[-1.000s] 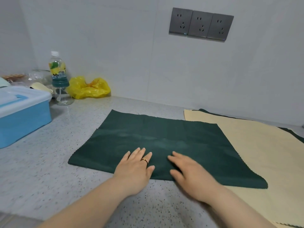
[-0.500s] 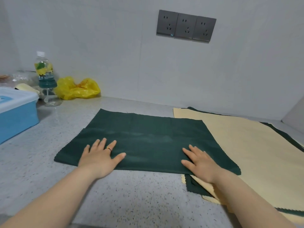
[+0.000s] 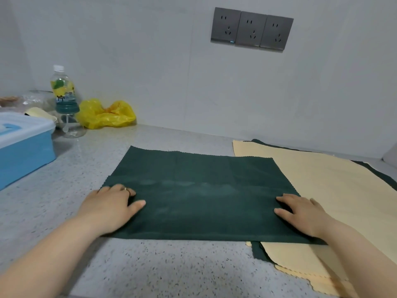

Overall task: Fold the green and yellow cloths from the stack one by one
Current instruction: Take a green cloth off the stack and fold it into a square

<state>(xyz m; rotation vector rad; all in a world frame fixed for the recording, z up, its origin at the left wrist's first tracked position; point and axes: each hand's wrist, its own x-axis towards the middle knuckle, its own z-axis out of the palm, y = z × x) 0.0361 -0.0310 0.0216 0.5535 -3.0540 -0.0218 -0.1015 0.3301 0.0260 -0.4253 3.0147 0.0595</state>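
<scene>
Left hand (image 3: 109,206) palm-down on green cloth (image 3: 193,190), left end; fingers bunched, grip: cannot tell. Right hand (image 3: 300,214) flat, fingers straight, pressing cloth's right end, which overlaps stack (image 3: 326,190). Bottle (image 3: 63,93) label unreadable.

Both forearms were bare up to the near edge of the view, and the left hand (image 3: 111,208) wore a thin ring (image 3: 127,190) on one of its fingers (image 3: 131,192).
</scene>
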